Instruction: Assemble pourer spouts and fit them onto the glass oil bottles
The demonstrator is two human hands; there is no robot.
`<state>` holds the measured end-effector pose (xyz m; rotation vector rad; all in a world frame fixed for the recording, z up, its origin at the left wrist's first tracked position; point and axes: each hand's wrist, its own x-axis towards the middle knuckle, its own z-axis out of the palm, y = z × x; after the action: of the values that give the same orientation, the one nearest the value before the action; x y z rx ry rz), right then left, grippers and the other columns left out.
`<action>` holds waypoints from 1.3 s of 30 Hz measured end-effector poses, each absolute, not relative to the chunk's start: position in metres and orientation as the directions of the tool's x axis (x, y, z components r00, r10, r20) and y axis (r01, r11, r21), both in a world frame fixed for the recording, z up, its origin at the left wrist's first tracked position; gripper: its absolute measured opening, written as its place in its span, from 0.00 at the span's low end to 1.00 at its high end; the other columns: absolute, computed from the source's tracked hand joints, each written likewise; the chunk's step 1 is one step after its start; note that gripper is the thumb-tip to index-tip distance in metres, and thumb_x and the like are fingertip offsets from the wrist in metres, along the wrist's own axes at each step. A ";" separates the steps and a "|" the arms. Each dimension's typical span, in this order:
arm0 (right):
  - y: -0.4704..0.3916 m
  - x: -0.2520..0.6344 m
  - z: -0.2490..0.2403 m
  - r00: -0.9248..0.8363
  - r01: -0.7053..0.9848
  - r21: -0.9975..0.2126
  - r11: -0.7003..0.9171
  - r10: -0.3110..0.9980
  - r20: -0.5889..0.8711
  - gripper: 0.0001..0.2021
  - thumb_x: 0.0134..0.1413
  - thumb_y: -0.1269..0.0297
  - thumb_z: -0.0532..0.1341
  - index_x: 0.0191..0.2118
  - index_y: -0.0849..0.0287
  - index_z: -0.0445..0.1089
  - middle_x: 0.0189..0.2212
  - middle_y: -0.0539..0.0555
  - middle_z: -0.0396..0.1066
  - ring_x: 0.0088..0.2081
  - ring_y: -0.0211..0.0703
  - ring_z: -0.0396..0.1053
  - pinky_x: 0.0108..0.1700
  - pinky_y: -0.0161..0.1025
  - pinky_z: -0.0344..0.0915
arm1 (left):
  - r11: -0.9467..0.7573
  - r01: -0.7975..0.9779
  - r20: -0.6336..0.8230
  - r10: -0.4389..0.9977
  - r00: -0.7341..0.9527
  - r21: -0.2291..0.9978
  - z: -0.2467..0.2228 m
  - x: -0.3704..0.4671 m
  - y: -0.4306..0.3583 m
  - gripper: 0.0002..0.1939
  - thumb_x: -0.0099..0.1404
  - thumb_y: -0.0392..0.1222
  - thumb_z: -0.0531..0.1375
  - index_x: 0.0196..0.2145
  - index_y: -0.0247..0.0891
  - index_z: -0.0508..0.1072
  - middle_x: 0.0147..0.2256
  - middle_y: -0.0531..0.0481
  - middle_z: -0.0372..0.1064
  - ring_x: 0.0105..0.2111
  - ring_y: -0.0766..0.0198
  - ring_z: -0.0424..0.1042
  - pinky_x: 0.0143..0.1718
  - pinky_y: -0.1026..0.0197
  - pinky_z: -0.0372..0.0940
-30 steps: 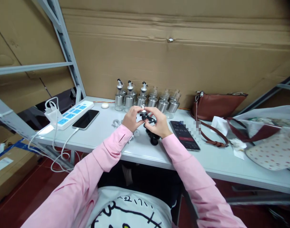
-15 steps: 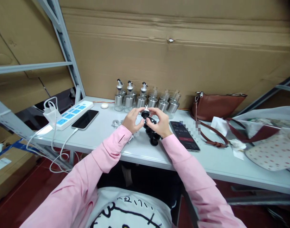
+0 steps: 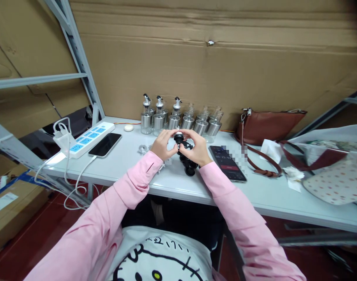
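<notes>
Between my fingertips is a black and silver pour spout [image 3: 179, 137], gripped from both sides. My left hand [image 3: 163, 145] pinches it from the left, thumb below and fingers on top. From the right, my right hand [image 3: 196, 148] closes on the same spout. Just below the hands lies a cluster of black stopper parts [image 3: 189, 167], partly covered by my right hand. Small clear plastic pieces [image 3: 144, 148] rest beside my left hand. Behind stand several glass bottles with steel sleeves [image 3: 188, 121]; some at the left carry pour spouts [image 3: 159, 102], those at the right are uncapped.
A phone showing a timer [image 3: 228, 164] lies right of my hands. At left are a power strip [image 3: 89, 139], a charging phone [image 3: 105, 145] and a white round object [image 3: 128, 127]. A brown bag [image 3: 272, 127] and a dotted pouch [image 3: 336, 183] occupy the right side.
Both hands keep hold of the pour spout, with only slight shifts of the fingers. The view has tilted down a little; the bottles and other things on the table stay put.
</notes>
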<state>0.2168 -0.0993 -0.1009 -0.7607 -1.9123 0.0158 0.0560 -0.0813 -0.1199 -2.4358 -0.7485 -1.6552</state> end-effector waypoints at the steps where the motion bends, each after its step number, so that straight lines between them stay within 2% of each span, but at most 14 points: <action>1: -0.099 0.217 -0.101 -0.268 0.500 -0.337 0.798 0.513 0.816 0.21 0.40 0.71 0.57 0.46 0.57 0.65 0.39 0.54 0.72 0.35 0.45 0.69 0.41 0.43 0.68 | -0.874 0.450 0.895 0.336 0.292 0.181 -0.120 0.056 -0.081 0.22 0.54 0.34 0.54 0.49 0.35 0.62 0.39 0.45 0.68 0.38 0.58 0.66 0.39 0.56 0.65; 6: -0.099 0.217 -0.101 -0.255 0.509 -0.344 0.789 0.519 0.816 0.20 0.39 0.71 0.57 0.44 0.58 0.66 0.38 0.54 0.72 0.34 0.44 0.69 0.40 0.42 0.68 | -0.875 0.458 0.897 0.322 0.303 0.159 -0.119 0.056 -0.081 0.22 0.54 0.34 0.55 0.48 0.34 0.63 0.38 0.45 0.68 0.37 0.59 0.66 0.40 0.56 0.65; 10: -0.100 0.216 -0.100 -0.232 0.524 -0.359 0.772 0.535 0.812 0.18 0.38 0.71 0.57 0.41 0.58 0.66 0.34 0.53 0.72 0.32 0.43 0.69 0.38 0.41 0.68 | -0.869 0.473 0.895 0.320 0.311 0.147 -0.122 0.057 -0.080 0.21 0.55 0.34 0.54 0.48 0.34 0.63 0.38 0.45 0.68 0.36 0.59 0.66 0.40 0.55 0.65; 17: -0.103 0.213 -0.098 -0.197 0.549 -0.393 0.738 0.571 0.797 0.14 0.38 0.69 0.59 0.37 0.57 0.65 0.20 0.44 0.65 0.24 0.40 0.67 0.37 0.39 0.66 | -0.848 0.516 0.874 0.338 0.349 0.122 -0.124 0.056 -0.077 0.20 0.55 0.34 0.53 0.47 0.34 0.63 0.41 0.44 0.69 0.40 0.56 0.66 0.42 0.54 0.64; 25: -0.103 0.213 -0.099 -0.180 0.565 -0.416 0.712 0.599 0.780 0.10 0.37 0.69 0.59 0.31 0.56 0.62 0.17 0.42 0.63 0.18 0.36 0.63 0.29 0.35 0.63 | -0.830 0.551 0.853 0.348 0.388 0.087 -0.124 0.056 -0.076 0.18 0.57 0.33 0.52 0.47 0.34 0.65 0.40 0.44 0.69 0.39 0.56 0.65 0.42 0.55 0.62; 34: -0.103 0.213 -0.100 -0.158 0.568 -0.430 0.701 0.606 0.780 0.08 0.37 0.70 0.59 0.28 0.56 0.59 0.14 0.42 0.60 0.17 0.35 0.61 0.28 0.35 0.61 | -0.809 0.581 0.827 0.385 0.410 0.089 -0.123 0.057 -0.080 0.17 0.60 0.35 0.51 0.47 0.33 0.66 0.40 0.43 0.70 0.39 0.55 0.65 0.40 0.56 0.60; 39: -0.102 0.214 -0.098 -0.197 0.535 -0.442 0.720 0.615 0.763 0.10 0.38 0.72 0.59 0.30 0.57 0.59 0.17 0.43 0.62 0.20 0.36 0.63 0.31 0.36 0.63 | -0.807 0.579 0.822 0.405 0.400 0.116 -0.122 0.056 -0.081 0.15 0.61 0.35 0.52 0.47 0.33 0.67 0.40 0.44 0.71 0.40 0.56 0.66 0.41 0.55 0.60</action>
<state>0.2138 -0.1022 -0.0977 -0.8954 -1.8584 0.0941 0.0558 -0.0811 -0.1216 -2.4648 -0.8780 -1.3667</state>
